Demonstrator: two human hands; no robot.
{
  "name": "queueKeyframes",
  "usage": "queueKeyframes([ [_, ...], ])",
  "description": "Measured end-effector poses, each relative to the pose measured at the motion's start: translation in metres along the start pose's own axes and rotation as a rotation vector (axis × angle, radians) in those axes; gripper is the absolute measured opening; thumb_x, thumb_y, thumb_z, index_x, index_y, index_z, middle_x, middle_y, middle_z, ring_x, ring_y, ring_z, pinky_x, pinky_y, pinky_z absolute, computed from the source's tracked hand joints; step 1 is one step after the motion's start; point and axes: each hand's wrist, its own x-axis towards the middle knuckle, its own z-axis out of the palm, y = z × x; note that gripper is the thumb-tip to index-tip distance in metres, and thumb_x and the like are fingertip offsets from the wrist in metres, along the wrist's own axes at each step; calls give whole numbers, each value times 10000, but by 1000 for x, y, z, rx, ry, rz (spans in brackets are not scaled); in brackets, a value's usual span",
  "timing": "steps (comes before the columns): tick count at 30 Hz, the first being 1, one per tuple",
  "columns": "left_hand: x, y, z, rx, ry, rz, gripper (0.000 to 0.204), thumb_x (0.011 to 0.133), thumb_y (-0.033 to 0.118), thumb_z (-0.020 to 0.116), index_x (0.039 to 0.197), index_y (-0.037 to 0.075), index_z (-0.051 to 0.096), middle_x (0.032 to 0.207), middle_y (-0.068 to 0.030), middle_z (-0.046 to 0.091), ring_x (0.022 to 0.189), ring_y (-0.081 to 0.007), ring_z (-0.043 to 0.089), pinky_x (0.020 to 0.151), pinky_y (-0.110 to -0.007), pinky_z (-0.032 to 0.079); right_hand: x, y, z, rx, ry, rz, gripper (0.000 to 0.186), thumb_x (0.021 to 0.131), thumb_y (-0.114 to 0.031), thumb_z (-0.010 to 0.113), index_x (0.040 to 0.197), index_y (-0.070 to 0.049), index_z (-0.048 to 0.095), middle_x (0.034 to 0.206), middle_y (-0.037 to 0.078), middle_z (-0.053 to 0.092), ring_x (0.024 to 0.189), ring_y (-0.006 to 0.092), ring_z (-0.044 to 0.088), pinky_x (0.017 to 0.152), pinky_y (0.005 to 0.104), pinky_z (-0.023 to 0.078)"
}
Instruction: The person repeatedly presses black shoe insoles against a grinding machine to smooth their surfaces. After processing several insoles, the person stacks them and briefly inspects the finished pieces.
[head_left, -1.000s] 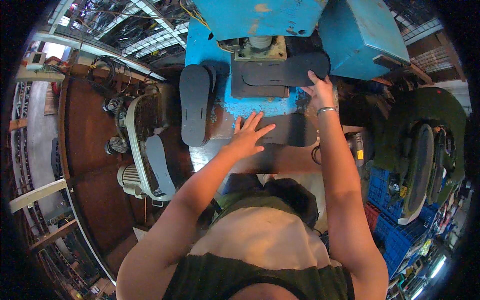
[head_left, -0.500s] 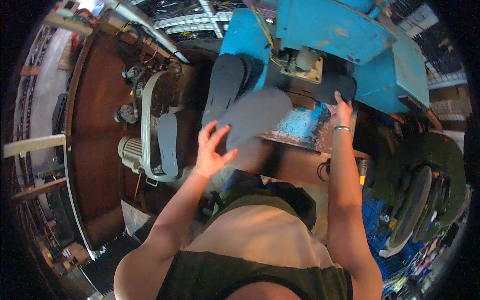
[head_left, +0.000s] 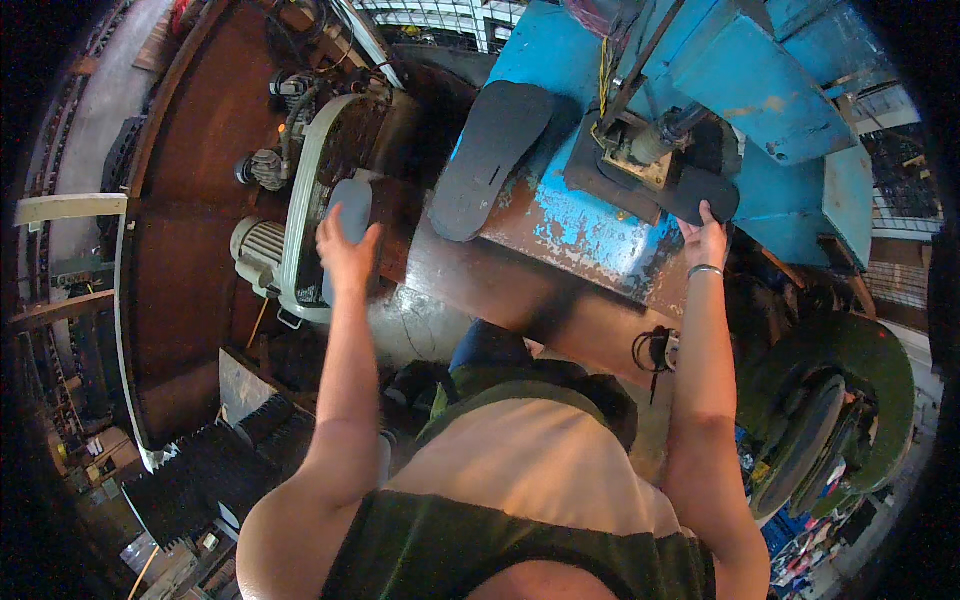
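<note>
Left hand [head_left: 345, 250] grip closed on grey sole [head_left: 345, 215] at 10 o'clock, right hand [head_left: 705, 240] fingers press dark sole [head_left: 705, 195] under blue press [head_left: 760, 90], one black sole [head_left: 490, 160] waits on bench [head_left: 570, 225].

Blue-painted metal press table [head_left: 590, 215]: paint chipped, rust showing, rough and matt. Dark grey rubber shoe sole [head_left: 490, 160] lying on it: matt, smooth, faintly grooved. Grey sole [head_left: 345, 215] left of the table: dull rubber. Pale belt guard [head_left: 300, 220] beside it: worn painted metal. Wristband [head_left: 704, 270]: shiny metal.
</note>
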Motion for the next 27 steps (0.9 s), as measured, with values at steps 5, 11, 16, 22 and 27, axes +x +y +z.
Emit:
queueKeyframes([
  [5, -3, -163, 8, 10, -461, -151, 1084, 665, 417, 997, 1602, 264, 473, 1564, -262, 519, 1387, -468, 553, 1118, -557, 497, 10, 3, -3, 12, -13, 2, 315, 1065, -179, 712, 1357, -96, 627, 1314, 124, 722, 1135, 351, 735, 976, 515, 630],
  [11, -7, -149, 4, -87, -216, -256, 909, 742, 228, 875, 1559, 122, 491, 1352, -235, 642, 1240, -409, 641, 1058, -473, 524, 17, 1, -10, 33, -69, 94, 364, 1081, -212, 690, 1400, -66, 592, 1395, 150, 679, 1275, 350, 675, 1067, 515, 588],
  [16, -29, -19, -56, -705, -198, -216, 825, 876, 39, 789, 1611, 96, 419, 1328, -96, 599, 1178, -211, 598, 1038, -353, 504, 19, 3, -19, 93, -128, 178, 498, 1108, -326, 636, 1526, -90, 507, 1451, 218, 631, 1259, 394, 679, 1023, 523, 594],
  [22, -110, 151, -68, -793, -497, 237, 912, 775, 100, 871, 1586, 54, 458, 1564, -144, 491, 1417, -285, 522, 1171, -423, 441, -88, -2, -46, -247, 9, -146, 786, 962, -565, 788, 1520, -99, 490, 1287, 68, 704, 1044, 163, 676, 854, 369, 560],
  [27, -167, 261, -32, -406, -737, 896, 898, 712, 145, 908, 1536, 123, 552, 1580, -245, 469, 1482, -447, 449, 1212, -521, 412, -268, 7, -90, -167, -487, -152, 779, 1048, -578, 663, 1615, -81, 468, 1413, 56, 665, 1188, 192, 652, 981, 398, 580],
])
